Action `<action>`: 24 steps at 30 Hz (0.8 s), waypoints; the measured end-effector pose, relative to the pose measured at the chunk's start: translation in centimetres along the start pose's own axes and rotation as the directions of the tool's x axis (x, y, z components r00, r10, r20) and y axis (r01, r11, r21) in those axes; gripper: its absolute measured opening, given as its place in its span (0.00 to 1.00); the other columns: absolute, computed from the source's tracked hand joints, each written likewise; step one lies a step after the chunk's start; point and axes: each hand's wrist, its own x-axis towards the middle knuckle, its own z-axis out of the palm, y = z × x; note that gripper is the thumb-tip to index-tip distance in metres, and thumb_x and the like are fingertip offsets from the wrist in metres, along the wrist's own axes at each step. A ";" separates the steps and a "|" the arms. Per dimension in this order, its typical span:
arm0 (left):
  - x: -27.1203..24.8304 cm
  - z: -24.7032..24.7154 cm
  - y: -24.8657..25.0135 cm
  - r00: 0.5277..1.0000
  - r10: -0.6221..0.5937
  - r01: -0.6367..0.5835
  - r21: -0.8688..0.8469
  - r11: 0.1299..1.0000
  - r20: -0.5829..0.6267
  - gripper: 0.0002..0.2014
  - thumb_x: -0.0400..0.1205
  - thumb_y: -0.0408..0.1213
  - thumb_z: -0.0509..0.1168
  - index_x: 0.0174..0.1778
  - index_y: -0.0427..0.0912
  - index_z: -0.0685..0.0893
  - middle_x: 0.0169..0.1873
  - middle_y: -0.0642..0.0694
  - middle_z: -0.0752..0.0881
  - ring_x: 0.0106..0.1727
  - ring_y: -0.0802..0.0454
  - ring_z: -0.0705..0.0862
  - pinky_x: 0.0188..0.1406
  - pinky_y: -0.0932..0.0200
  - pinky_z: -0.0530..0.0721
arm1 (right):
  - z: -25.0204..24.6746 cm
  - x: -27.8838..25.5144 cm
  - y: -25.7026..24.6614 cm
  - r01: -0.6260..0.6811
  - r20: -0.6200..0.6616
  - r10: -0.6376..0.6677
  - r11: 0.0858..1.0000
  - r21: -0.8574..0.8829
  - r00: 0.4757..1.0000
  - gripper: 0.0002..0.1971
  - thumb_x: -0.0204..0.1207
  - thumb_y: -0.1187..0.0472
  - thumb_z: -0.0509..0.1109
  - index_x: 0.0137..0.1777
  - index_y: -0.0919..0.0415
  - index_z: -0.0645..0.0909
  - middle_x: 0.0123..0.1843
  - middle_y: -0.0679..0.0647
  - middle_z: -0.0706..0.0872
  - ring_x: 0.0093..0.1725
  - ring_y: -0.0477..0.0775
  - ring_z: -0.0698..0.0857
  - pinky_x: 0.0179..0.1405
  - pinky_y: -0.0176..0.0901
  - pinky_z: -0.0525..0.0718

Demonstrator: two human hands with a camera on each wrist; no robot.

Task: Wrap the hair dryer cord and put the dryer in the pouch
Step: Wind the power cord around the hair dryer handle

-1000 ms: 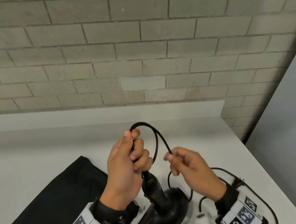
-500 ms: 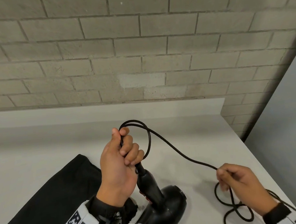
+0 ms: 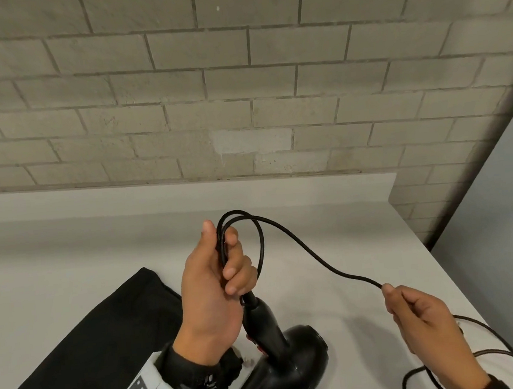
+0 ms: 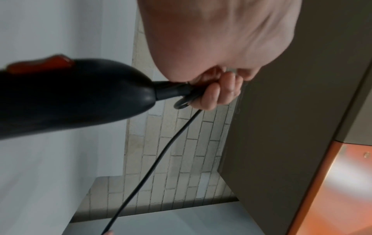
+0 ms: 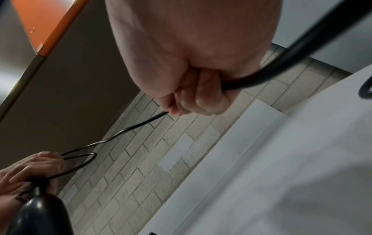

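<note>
A black hair dryer (image 3: 291,354) stands on the white table with its handle pointing up. My left hand (image 3: 216,279) grips loops of the black cord (image 3: 304,249) just above the handle's end, and the loops stick out above my fingers. The left wrist view shows the handle (image 4: 70,95) with its red switch and my fingers (image 4: 217,93) curled round the cord. My right hand (image 3: 424,319) pinches the cord farther along, low at the right, and the cord runs slack between the hands. The right wrist view shows the right hand's fingers (image 5: 201,101) closed on the cord (image 5: 132,127). The black pouch (image 3: 86,361) lies flat at the left.
The rest of the cord (image 3: 471,358) lies in loose curves on the table (image 3: 346,232) at the lower right, near the edge. A grey brick wall (image 3: 238,86) rises behind the table. A grey panel (image 3: 506,201) stands at the right.
My right hand slid along the cord away from the left hand, out to the right, drawing out a length between them. The left hand kept its grip on the loops above the handle.
</note>
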 end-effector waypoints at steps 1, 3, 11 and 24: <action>-0.1 -0.1 0.0 0.999 0.013 -0.013 0.012 1.000 0.042 0.15 0.86 0.46 0.60 0.36 0.42 0.78 0.18 0.54 0.66 0.14 0.61 0.62 0.16 0.67 0.62 | 0.1 0.1 0.1 -0.011 -0.018 0.011 1.000 0.007 1.000 0.23 0.84 0.49 0.64 0.27 0.59 0.70 0.24 0.50 0.62 0.25 0.51 0.61 0.23 0.39 0.61; -0.1 -0.2 -0.1 0.993 0.044 -0.049 0.045 0.998 0.107 0.08 0.82 0.38 0.62 0.39 0.41 0.79 0.18 0.54 0.68 0.14 0.61 0.64 0.17 0.68 0.64 | 0.2 0.2 0.1 -0.026 -0.038 0.027 0.999 0.033 0.999 0.23 0.84 0.49 0.63 0.28 0.59 0.71 0.24 0.51 0.61 0.25 0.52 0.60 0.23 0.40 0.60; -0.1 0.3 -0.3 0.995 0.098 -0.096 0.108 0.989 -0.013 0.18 0.88 0.43 0.54 0.36 0.40 0.78 0.16 0.49 0.70 0.12 0.56 0.68 0.17 0.67 0.68 | 0.9 -1.7 -2.0 0.114 0.151 -0.099 0.989 -0.098 0.984 0.15 0.80 0.51 0.66 0.32 0.50 0.82 0.22 0.49 0.71 0.25 0.46 0.66 0.27 0.40 0.66; -0.4 0.9 -0.5 0.990 0.141 -0.141 0.244 0.959 0.021 0.22 0.85 0.50 0.52 0.32 0.40 0.78 0.18 0.41 0.80 0.23 0.42 0.85 0.32 0.55 0.87 | -0.1 -4.5 -8.5 0.536 0.299 -0.454 0.600 -0.594 0.840 0.18 0.82 0.34 0.49 0.47 0.33 0.80 0.26 0.39 0.75 0.24 0.39 0.75 0.17 0.31 0.74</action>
